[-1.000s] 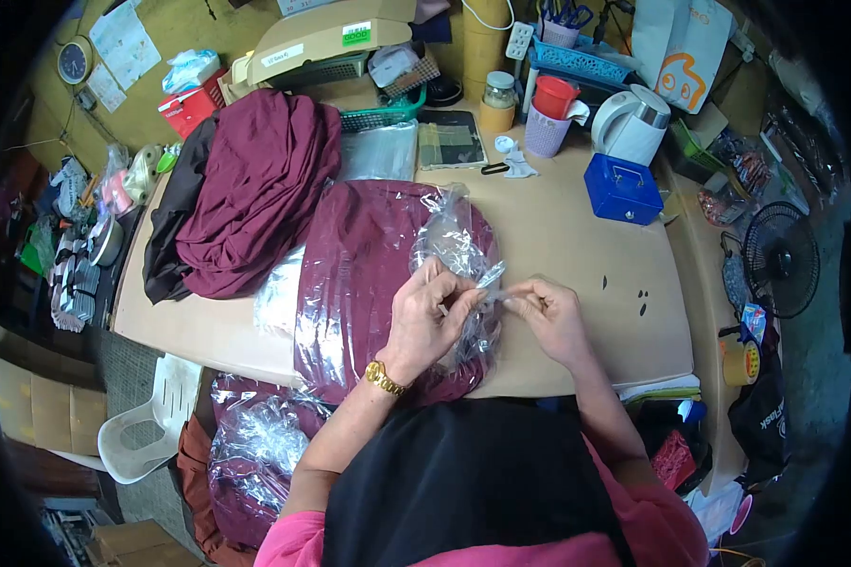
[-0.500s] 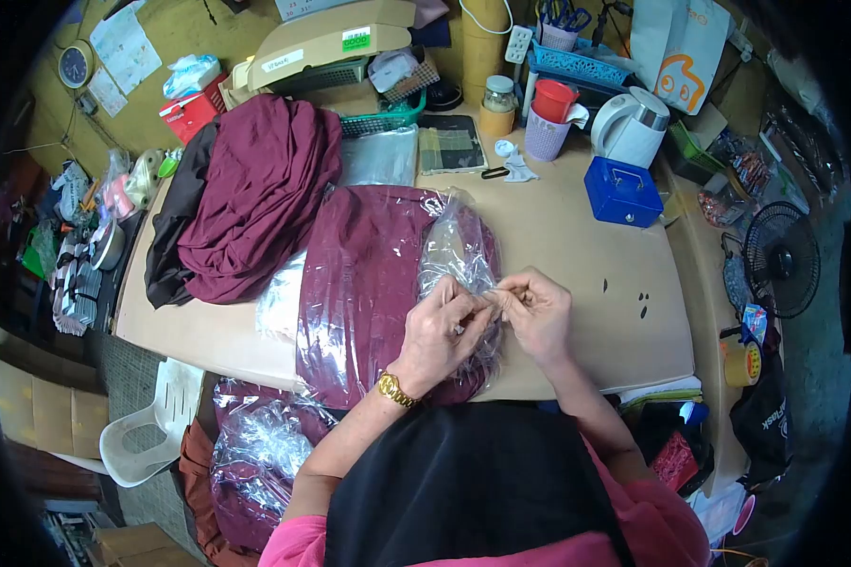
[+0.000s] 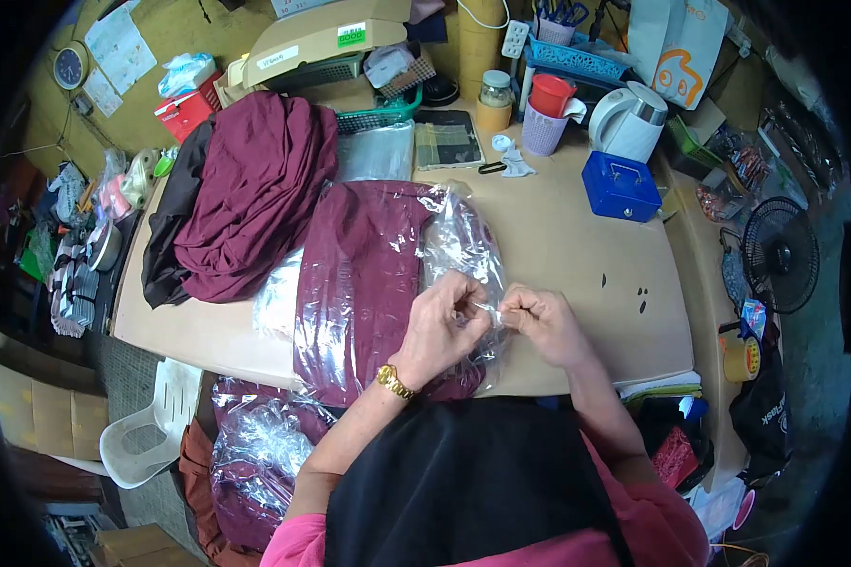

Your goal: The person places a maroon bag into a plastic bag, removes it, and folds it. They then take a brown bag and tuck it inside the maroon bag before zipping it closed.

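A maroon folded garment lies on the table inside a clear plastic bag, whose loose, shiny end is gathered at the right. Over that end, my left hand is closed in a pinch, a gold watch on its wrist. My right hand pinches close beside it, just past the bag's right edge. A small whitish bit of plastic shows between the fingertips of both hands; whether it is the bag's own edge or a strip on it is hard to see.
Heaped maroon cloth lies at the table's left, with flat clear plastic bags behind. A blue cash box, a white kettle and a red cup stand at the back right. Small dark bits lie at right.
My fingertips have drawn slightly apart, and the whitish bit between them shows more clearly. The bag's loose end looks flatter and smoother. The whole view has shifted a little.
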Motion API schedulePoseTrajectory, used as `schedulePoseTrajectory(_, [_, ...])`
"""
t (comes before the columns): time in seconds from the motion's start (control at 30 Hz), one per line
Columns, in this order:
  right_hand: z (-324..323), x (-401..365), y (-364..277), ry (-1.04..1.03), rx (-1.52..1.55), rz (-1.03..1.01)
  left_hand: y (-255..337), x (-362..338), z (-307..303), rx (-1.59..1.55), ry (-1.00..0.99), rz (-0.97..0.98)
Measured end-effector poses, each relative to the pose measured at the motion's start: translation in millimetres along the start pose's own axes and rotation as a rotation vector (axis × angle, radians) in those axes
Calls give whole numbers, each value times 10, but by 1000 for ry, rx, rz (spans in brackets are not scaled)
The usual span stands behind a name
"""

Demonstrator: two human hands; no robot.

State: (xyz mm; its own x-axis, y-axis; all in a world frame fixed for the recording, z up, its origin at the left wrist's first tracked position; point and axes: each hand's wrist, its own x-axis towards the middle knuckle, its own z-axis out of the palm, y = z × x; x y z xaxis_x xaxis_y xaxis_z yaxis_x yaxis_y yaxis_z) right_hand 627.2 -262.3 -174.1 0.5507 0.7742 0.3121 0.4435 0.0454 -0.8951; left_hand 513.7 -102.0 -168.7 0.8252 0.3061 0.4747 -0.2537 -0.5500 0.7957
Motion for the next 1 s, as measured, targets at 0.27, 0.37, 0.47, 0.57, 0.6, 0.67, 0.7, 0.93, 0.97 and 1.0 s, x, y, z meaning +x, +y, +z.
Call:
schedulePoseTrajectory(0.27, [-4, -31, 131, -101, 845, 378, 8, 19, 29, -40, -12, 167])
schedulePoseTrajectory(0.37, [6, -18, 154, -141, 1155, 526, -41, 14, 104, 41, 100, 340])
schedulePoseTrajectory(0.47, [83, -34, 172, -40, 814, 395, -43, -30, 89, 66, 151, 288])
schedulePoseTrajectory(0.57, [62, 20, 119, 85, 484, 273, -10, -42, 71, 67, 207, 256])
schedulePoseTrajectory(0.6, [-2, 49, 104, 86, 483, 273, 5, -45, 64, 68, 238, 245])
schedulePoseTrajectory(0.67, [-161, 72, 71, 157, 383, 229, 45, -23, -25, 103, 295, 212])
schedulePoseTrajectory(0.7, [-145, 82, 24, 175, 375, 220, 1, -3, -50, 111, 273, 239])
schedulePoseTrajectory(0.93, [-46, 184, 293, 281, 635, -50, 78, 546, 142, -87, -286, -178])
schedulePoseTrajectory(0.97, [-73, 193, 570, 499, 624, 8, -55, 757, 241, -237, -168, -46])
schedulePoseTrajectory(1.0, [-88, 209, 716, 720, 606, 64, 196, 1034, 188, -294, -30, 70])
